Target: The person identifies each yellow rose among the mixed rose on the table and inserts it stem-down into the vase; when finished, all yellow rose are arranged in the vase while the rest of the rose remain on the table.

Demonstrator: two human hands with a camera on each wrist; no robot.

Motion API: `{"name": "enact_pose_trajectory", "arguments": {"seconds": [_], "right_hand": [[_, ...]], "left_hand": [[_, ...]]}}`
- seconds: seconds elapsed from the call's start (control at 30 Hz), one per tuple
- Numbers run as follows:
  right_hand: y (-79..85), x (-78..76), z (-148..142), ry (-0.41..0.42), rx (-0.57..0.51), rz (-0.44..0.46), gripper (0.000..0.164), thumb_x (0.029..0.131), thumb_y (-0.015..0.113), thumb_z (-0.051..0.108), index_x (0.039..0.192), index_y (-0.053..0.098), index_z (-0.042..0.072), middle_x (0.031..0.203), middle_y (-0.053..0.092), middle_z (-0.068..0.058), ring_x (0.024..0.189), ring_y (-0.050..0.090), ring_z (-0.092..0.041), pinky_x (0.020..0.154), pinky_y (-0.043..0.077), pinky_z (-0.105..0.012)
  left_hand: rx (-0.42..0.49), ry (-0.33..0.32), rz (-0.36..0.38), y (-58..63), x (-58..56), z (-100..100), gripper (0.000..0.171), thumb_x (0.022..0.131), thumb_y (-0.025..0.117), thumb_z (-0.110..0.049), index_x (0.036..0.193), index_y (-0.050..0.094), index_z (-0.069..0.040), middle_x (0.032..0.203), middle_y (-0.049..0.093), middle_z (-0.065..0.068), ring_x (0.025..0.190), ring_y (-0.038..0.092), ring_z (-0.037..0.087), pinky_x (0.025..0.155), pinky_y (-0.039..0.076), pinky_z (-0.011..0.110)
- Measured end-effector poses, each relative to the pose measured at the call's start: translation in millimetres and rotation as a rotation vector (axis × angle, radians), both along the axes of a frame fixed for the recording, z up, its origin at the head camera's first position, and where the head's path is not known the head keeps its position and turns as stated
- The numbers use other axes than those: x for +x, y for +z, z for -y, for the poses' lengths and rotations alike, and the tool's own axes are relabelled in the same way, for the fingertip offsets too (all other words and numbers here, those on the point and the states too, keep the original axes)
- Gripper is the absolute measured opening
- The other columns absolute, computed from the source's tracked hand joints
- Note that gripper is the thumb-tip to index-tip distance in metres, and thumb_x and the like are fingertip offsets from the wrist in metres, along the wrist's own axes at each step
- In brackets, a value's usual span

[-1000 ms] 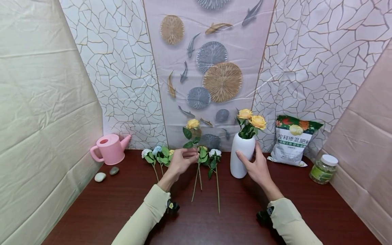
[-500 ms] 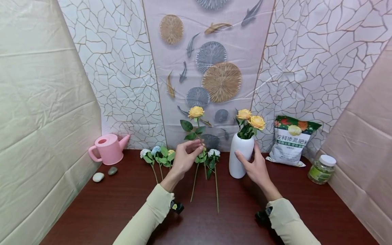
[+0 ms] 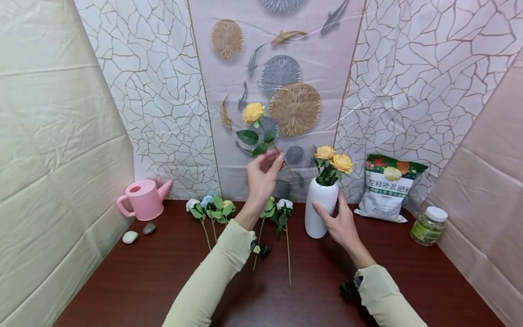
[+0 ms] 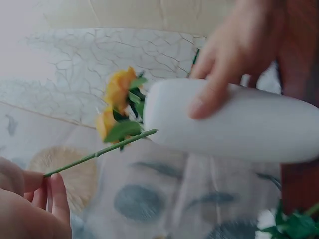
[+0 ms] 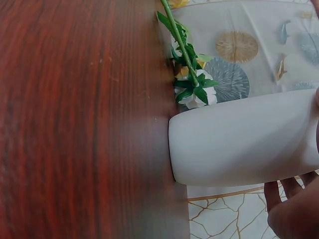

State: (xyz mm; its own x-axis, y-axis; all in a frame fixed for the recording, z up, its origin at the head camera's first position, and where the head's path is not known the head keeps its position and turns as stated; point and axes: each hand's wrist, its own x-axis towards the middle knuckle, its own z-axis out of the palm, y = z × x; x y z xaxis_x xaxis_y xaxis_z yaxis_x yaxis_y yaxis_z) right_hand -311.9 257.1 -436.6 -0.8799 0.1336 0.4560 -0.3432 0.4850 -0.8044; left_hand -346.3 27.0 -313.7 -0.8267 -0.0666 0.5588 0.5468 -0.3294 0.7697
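Observation:
My left hand [image 3: 263, 177] pinches the green stem of a yellow rose [image 3: 253, 113] between thumb and fingertips, above the table and left of the vase. The bloom tilts up to the left. In the left wrist view the stem [image 4: 97, 153] points at the vase's mouth end, its tip overlapping the vase's rim there. My right hand [image 3: 342, 225] grips the white vase [image 3: 320, 213] around its right side, thumb across the front. The vase stands upright on the table with two yellow roses [image 3: 341, 163] in it.
A white rose [image 3: 284, 204] and several other stemmed flowers lie on the dark red table [image 3: 163, 281]. On the left are a pink watering can [image 3: 145, 200] and two stones [image 3: 130, 237]. A fertilizer bag [image 3: 388, 190] and a lidded jar [image 3: 429, 227] stand on the right.
My left hand has lifted the yellow rose off the table, up and slightly right, and its bloom now leans left. My right hand stays on the vase.

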Motion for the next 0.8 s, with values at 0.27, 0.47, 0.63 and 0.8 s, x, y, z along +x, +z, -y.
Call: {"name": "enact_pose_trajectory", "arguments": {"seconds": [0.27, 0.47, 0.63, 0.8], "right_hand": [[-0.7, -0.5, -0.2, -0.004, 0.005, 0.004, 0.083, 0.091, 0.069, 0.052, 0.157, 0.021, 0.039, 0.145, 0.051, -0.009, 0.13, 0.053, -0.028, 0.1, 0.049, -0.056], [-0.7, -1.1, -0.8, -0.012, 0.007, 0.003, 0.083, 0.09, 0.069, 0.054, 0.157, 0.021, 0.04, 0.146, 0.051, -0.008, 0.131, 0.052, -0.027, 0.101, 0.049, -0.055], [-1.0, -0.9, -0.1, -0.018, 0.011, 0.004, 0.084, 0.09, 0.07, 0.054, 0.157, 0.021, 0.04, 0.146, 0.051, -0.008, 0.13, 0.052, -0.026, 0.102, 0.049, -0.055], [-1.2, -1.5, -0.3, -0.02, 0.011, 0.0, 0.084, 0.09, 0.07, 0.053, 0.157, 0.021, 0.039, 0.145, 0.051, -0.009, 0.129, 0.053, -0.027, 0.101, 0.05, -0.055]], "left_hand": [[0.022, 0.099, -0.029, 28.0, 0.1, -25.5, 0.027, 0.094, 0.072, -0.013, 0.117, 0.068, 0.0, 0.116, 0.074, 0.013, 0.104, 0.072, 0.03, 0.088, 0.06, 0.03], [0.035, 0.171, -0.007, 32.3, -5.4, -37.7, 0.025, 0.094, 0.072, -0.012, 0.116, 0.069, -0.001, 0.112, 0.074, 0.014, 0.101, 0.072, 0.027, 0.086, 0.06, 0.027], [0.026, 0.182, 0.004, 29.9, -10.3, -44.8, 0.023, 0.094, 0.072, -0.014, 0.114, 0.069, -0.003, 0.11, 0.074, 0.013, 0.099, 0.073, 0.024, 0.085, 0.06, 0.025], [-0.037, 0.206, -0.008, 27.3, -9.7, -49.6, 0.021, 0.095, 0.071, -0.018, 0.113, 0.071, -0.007, 0.108, 0.075, 0.008, 0.099, 0.073, 0.018, 0.088, 0.059, 0.024]]}}
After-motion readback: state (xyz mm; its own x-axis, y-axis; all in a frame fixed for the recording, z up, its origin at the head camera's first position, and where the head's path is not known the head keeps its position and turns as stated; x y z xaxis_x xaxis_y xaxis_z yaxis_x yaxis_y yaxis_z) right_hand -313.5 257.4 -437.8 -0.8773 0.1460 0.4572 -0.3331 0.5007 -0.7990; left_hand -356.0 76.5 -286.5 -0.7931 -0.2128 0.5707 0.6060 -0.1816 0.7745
